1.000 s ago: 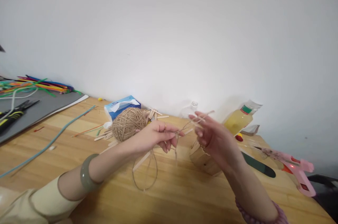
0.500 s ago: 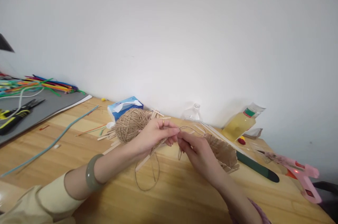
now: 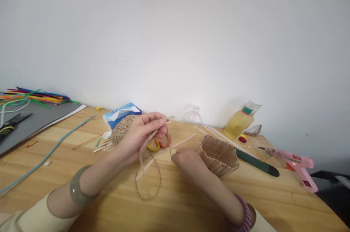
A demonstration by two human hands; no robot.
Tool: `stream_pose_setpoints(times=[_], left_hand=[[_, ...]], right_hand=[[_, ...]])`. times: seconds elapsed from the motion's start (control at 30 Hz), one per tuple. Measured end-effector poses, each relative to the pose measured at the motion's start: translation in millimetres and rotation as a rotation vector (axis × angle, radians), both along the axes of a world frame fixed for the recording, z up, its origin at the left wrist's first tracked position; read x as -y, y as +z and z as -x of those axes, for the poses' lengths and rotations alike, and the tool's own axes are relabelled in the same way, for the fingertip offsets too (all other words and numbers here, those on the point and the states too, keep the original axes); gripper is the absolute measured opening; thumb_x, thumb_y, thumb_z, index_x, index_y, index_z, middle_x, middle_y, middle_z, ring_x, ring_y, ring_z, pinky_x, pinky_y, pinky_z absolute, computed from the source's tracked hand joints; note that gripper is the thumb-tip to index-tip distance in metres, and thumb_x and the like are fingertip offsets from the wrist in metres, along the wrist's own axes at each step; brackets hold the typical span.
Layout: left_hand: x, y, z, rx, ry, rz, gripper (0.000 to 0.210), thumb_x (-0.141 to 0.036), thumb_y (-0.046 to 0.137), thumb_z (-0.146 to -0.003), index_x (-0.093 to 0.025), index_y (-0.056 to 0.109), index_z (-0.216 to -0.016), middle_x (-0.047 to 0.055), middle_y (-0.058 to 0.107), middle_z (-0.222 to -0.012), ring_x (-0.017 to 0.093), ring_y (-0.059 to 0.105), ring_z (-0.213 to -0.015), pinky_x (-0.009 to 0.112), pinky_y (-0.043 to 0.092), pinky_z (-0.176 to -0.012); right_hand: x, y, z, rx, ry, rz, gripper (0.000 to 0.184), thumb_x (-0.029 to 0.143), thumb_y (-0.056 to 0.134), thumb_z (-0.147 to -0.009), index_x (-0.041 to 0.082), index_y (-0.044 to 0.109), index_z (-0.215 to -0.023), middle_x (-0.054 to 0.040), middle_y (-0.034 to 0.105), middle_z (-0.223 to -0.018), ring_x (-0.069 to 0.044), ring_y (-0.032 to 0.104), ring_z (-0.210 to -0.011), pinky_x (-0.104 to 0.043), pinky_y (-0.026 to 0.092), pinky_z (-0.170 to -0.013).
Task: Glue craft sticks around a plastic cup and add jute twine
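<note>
My left hand (image 3: 149,130) pinches a piece of brown twine (image 3: 147,200) between thumb and fingers; a loop of it hangs down over the table. A braided-looking stretch of the twine runs along the palm. My right hand (image 3: 188,162) is closed on another part of the strand, lower and to the right, with the twine stretched between both hands. Behind the left hand sits a ball of twine (image 3: 120,130), partly hidden. Scissors with a yellow and red handle (image 3: 154,146) lie beneath the hands. Beside my right hand stands a small basket of wooden sticks (image 3: 218,155).
Wooden sticks (image 3: 104,147) and a blue tissue pack (image 3: 123,112) lie at the back left. Pliers (image 3: 13,122) and colourful pipe cleaners (image 3: 35,95) rest on a grey mat. To the right are a tilted yellow bottle (image 3: 237,122), a green strip (image 3: 258,162) and a pink glue gun (image 3: 296,166).
My hands have drawn apart, the right one moving down and away with the strand. The scissors and the stick basket now show more fully. The view has shifted slightly to the right.
</note>
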State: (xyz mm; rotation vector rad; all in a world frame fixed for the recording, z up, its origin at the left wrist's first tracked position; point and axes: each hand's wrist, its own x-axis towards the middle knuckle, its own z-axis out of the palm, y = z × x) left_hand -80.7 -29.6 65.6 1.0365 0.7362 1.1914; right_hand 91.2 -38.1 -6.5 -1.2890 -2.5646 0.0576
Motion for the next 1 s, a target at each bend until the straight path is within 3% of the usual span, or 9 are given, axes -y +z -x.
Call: stream_pose_setpoints(times=[0.1, 0.17, 0.23, 0.43, 0.6, 0.8, 0.9, 0.97, 1.0], left_hand=[[-1.3, -2.3, 0.2, -0.024, -0.103, 0.016, 0.013, -0.024, 0.066, -0.072, -0.012, 0.061, -0.070, -0.001, 0.060, -0.056, 0.006, 0.051, -0.047, 0.016, 0.040, -0.047], [-2.6, -6.2, -1.4, -0.050, -0.174, 0.040, 0.012, -0.022, 0.066, -0.072, -0.011, 0.062, -0.071, 0.000, 0.062, -0.057, 0.006, 0.051, -0.048, 0.017, 0.041, -0.049], [-3.6, -10.6, -3.8, -0.070, -0.229, 0.077, 0.012, -0.022, 0.066, -0.072, -0.010, 0.064, -0.073, 0.001, 0.063, -0.060, 0.006, 0.053, -0.050, 0.018, 0.041, -0.053], [-3.5, -20.9, -10.9, -0.108, -0.339, 0.064, 0.011, -0.021, 0.065, -0.073, -0.011, 0.066, -0.079, 0.002, 0.066, -0.065, 0.007, 0.054, -0.055, 0.019, 0.041, -0.056], [-4.0, -19.7, -12.6, -0.235, -0.336, 0.025, 0.011, -0.020, 0.067, -0.070, -0.012, 0.063, -0.077, 0.000, 0.065, -0.060, 0.007, 0.054, -0.052, 0.021, 0.042, -0.055], [-6.0, -14.9, -10.9, -0.422, -0.296, -0.054, 0.010, -0.020, 0.063, -0.071, -0.013, 0.058, -0.069, -0.002, 0.061, -0.056, 0.008, 0.054, -0.051, 0.022, 0.043, -0.055], [-7.2, -16.9, -10.4, -0.484, -0.246, -0.096, 0.007, -0.020, 0.061, -0.072, -0.013, 0.057, -0.071, -0.002, 0.062, -0.059, 0.009, 0.055, -0.054, 0.022, 0.044, -0.057], [-8.4, -19.4, -9.5, -0.571, -0.205, -0.126, 0.008, -0.020, 0.062, -0.070, -0.014, 0.056, -0.072, -0.002, 0.063, -0.061, 0.010, 0.057, -0.057, 0.022, 0.044, -0.057], [-9.1, -20.9, -8.7, -0.624, -0.194, -0.140, 0.009, -0.020, 0.062, -0.069, -0.015, 0.055, -0.072, -0.001, 0.063, -0.062, 0.011, 0.058, -0.058, 0.022, 0.044, -0.057]], right_hand=[[4.7, 16.9, -1.2, -0.076, -0.089, -0.062, 0.017, 0.011, 0.047, -0.080, 0.017, 0.062, -0.086, -0.0082, 0.067, -0.079, -0.018, 0.059, -0.059, -0.027, 0.041, -0.050], [9.9, 33.7, -2.7, -0.309, -0.140, -0.115, 0.029, 0.015, 0.044, -0.083, 0.018, 0.051, -0.111, -0.0094, 0.064, -0.099, -0.015, 0.060, -0.065, -0.028, 0.046, -0.056], [14.7, 48.2, -4.8, -0.566, -0.109, -0.129, 0.037, 0.017, 0.047, -0.082, 0.020, 0.043, -0.120, -0.0089, 0.059, -0.109, -0.013, 0.059, -0.069, -0.026, 0.048, -0.058], [15.3, 58.7, -12.4, -0.760, -0.020, -0.071, 0.008, 0.019, 0.053, -0.084, 0.022, 0.060, -0.086, 0.0003, 0.063, -0.075, -0.012, 0.056, -0.064, -0.024, 0.046, -0.060], [10.6, 58.2, -11.9, -1.048, -0.092, 0.292, 0.007, 0.025, 0.057, -0.078, 0.019, 0.061, -0.078, -0.0003, 0.059, -0.072, -0.012, 0.052, -0.064, -0.025, 0.043, -0.057], [9.1, 64.2, -12.3, -1.431, -0.179, 0.689, 0.014, 0.026, 0.065, -0.069, 0.018, 0.055, -0.074, 0.0074, 0.038, -0.054, -0.005, 0.029, -0.048, -0.017, 0.024, -0.042], [6.3, 67.8, -19.0, -1.431, -0.178, 0.987, 0.020, 0.021, 0.067, -0.063, 0.019, 0.052, -0.076, 0.0091, 0.031, -0.055, -0.004, 0.019, -0.046, -0.016, 0.012, -0.039], [4.8, 68.6, -21.6, -1.359, -0.167, 1.034, 0.015, 0.019, 0.063, -0.062, 0.019, 0.051, -0.071, 0.0096, 0.029, -0.054, -0.004, 0.015, -0.045, -0.017, 0.009, -0.039], [4.5, 68.3, -21.7, -1.294, -0.169, 0.976, 0.009, 0.019, 0.059, -0.063, 0.019, 0.051, -0.067, 0.0095, 0.029, -0.052, -0.004, 0.015, -0.044, -0.018, 0.010, -0.039]])
